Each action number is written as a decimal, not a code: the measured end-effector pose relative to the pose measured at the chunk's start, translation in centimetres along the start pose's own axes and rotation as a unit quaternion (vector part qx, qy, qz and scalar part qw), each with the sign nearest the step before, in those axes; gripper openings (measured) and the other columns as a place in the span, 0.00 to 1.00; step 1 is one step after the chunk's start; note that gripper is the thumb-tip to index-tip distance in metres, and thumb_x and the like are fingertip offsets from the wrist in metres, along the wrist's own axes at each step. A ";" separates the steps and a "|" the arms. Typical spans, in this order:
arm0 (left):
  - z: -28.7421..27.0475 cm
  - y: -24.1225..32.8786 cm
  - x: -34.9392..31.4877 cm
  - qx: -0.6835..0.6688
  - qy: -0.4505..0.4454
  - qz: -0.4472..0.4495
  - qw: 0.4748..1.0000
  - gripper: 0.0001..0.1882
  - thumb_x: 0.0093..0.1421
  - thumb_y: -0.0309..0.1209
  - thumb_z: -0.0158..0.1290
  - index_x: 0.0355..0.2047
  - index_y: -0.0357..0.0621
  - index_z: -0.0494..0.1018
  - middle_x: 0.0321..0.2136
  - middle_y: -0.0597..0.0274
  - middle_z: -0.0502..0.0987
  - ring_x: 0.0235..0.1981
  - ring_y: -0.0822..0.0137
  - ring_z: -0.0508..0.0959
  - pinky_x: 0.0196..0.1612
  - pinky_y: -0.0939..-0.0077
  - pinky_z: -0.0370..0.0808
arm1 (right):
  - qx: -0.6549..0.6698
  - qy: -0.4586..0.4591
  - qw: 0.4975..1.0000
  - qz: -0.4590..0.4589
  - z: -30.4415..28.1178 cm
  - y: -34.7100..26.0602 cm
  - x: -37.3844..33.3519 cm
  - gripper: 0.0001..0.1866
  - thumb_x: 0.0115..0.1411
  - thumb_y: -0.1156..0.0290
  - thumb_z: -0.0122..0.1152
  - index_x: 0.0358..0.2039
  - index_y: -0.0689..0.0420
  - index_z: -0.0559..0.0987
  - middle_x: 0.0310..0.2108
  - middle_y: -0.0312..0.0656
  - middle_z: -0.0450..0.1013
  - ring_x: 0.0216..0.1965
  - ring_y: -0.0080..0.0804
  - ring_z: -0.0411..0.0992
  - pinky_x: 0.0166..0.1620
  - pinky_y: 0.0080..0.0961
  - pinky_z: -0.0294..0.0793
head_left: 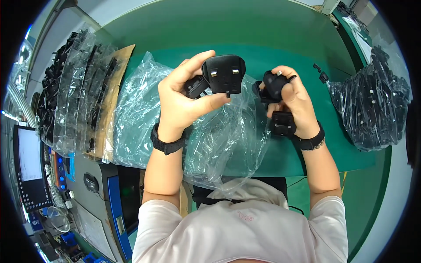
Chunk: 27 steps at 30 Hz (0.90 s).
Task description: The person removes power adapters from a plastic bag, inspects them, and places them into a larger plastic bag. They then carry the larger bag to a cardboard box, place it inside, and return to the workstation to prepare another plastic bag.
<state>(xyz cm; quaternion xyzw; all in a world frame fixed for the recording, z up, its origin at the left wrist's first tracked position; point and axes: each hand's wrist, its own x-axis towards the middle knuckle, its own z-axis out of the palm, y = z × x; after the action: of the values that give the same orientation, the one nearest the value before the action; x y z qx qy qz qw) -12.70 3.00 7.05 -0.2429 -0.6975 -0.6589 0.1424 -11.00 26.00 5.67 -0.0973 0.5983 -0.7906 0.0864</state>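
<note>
My left hand (184, 94) is closed on a black plug adapter (224, 78), its flat face and metal pins turned up between thumb and fingers. A second black plug piece (196, 87) sits deeper in that palm. On the right, my right hand (298, 96) grips several black plug adapters: a rounded one (274, 84) at the fingertips and a squarish one (283, 123) low against the palm. Both hands are raised over the green table (307, 164), apart from each other. Below and between them spreads a crumpled clear plastic bag (223, 140).
At the left, clear bags of black parts (74, 92) stand beside a cardboard sheet (118, 83). A full bag of black pieces (372, 105) lies at the right, with small loose black pieces (321, 73) near it. A computer mouse (90, 182) rests on a grey cabinet.
</note>
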 end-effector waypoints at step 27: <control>2.3 -1.5 -0.5 -0.229 -0.186 -0.106 0.950 0.34 0.28 0.28 0.68 0.41 0.37 0.72 0.58 0.52 0.55 0.45 0.65 0.70 0.47 0.72 0.67 | -0.195 0.097 0.968 -0.127 0.4 0.8 0.1 0.23 0.43 0.80 0.66 0.42 0.64 0.71 0.37 0.45 0.72 0.33 0.23 0.72 0.30 0.14 0.72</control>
<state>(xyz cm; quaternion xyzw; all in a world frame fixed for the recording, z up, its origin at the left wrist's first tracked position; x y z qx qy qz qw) -12.76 5.16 5.33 -0.3119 -0.5639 -0.7553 -0.1198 -10.97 25.38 5.03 -0.1102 0.7289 -0.6691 -0.0939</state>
